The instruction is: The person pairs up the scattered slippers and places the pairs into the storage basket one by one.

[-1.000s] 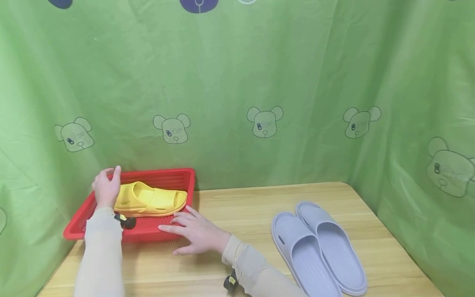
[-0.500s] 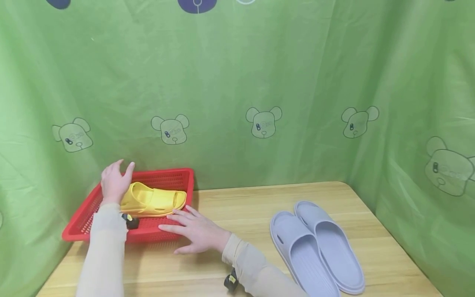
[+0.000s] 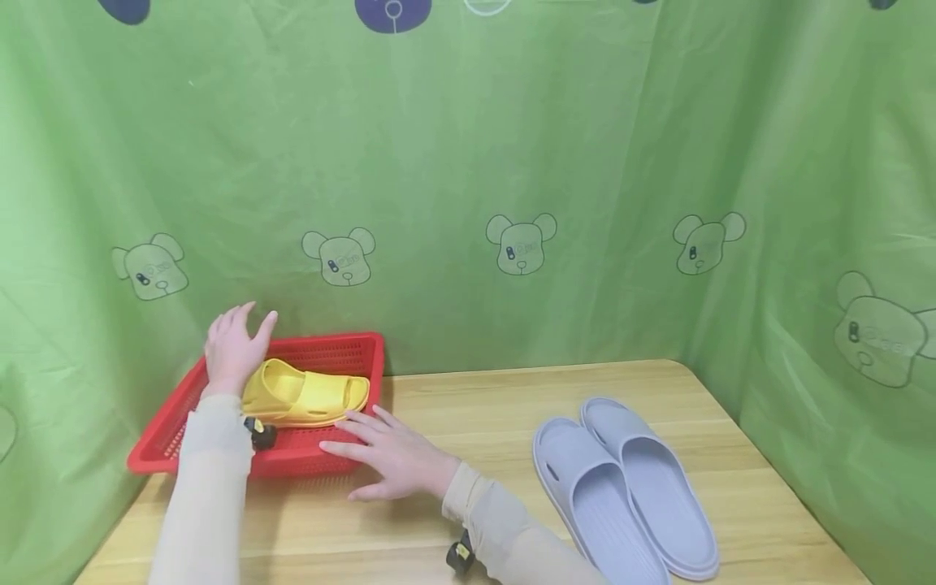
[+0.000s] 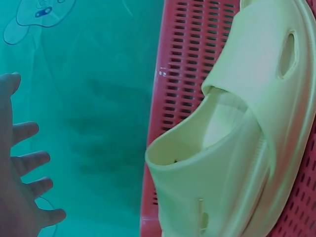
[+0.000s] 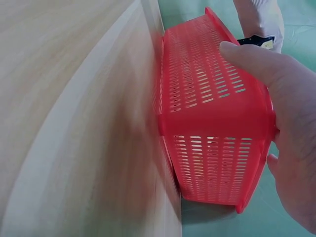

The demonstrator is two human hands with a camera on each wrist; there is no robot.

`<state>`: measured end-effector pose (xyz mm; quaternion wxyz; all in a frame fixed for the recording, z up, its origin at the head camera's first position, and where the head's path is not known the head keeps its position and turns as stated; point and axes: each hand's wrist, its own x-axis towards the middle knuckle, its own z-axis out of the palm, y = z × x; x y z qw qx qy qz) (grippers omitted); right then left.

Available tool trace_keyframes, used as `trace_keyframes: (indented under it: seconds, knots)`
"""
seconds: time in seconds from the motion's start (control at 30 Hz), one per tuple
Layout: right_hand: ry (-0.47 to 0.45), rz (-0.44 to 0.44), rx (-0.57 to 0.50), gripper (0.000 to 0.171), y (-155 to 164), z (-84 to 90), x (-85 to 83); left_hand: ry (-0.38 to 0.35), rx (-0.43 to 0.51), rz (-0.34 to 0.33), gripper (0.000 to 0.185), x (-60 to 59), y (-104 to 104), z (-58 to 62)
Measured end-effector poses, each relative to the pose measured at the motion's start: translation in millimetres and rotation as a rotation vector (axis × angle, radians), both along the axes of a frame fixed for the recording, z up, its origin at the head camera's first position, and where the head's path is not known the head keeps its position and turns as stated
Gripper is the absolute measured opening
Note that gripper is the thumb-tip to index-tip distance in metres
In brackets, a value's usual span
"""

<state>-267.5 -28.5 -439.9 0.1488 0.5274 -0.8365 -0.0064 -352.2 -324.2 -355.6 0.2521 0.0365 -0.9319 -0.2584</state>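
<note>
A yellow slipper [image 3: 314, 396] lies on its sole in a red perforated plastic basket [image 3: 292, 466], toward the basket's back wall. My left hand [image 3: 236, 351] is over the back left of the basket, fingers spread and holding nothing. In the left wrist view that hand's fingers [image 4: 34, 160] are apart from both the slipper [image 4: 281, 98] and the basket's rim. My right hand [image 3: 395, 455] rests at the basket's front right corner with its fingers stretched over the rim. The right wrist view shows the thumb [image 5: 247, 57] beside the basket's outer wall [image 5: 217, 118].
Two grey-blue slippers [image 3: 621, 520] lie side by side on the right of the wooden table [image 3: 468, 422]. A green curtain [image 3: 439, 162] with bear-head prints hangs close behind the table and along its sides.
My left hand has moved right and up, away from the basket's left rim, and its fingers have spread. The right hand, basket and slippers stay almost where they were.
</note>
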Motion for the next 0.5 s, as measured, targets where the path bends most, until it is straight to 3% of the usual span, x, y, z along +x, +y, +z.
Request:
trace_keyframes:
  seconds: [0.5]
  knots:
    - [-0.08,-0.041,-0.039,0.082,15.2,-6.3,-2.0,-0.024,-0.045,-0.041,0.078,15.0,8.9,17.0]
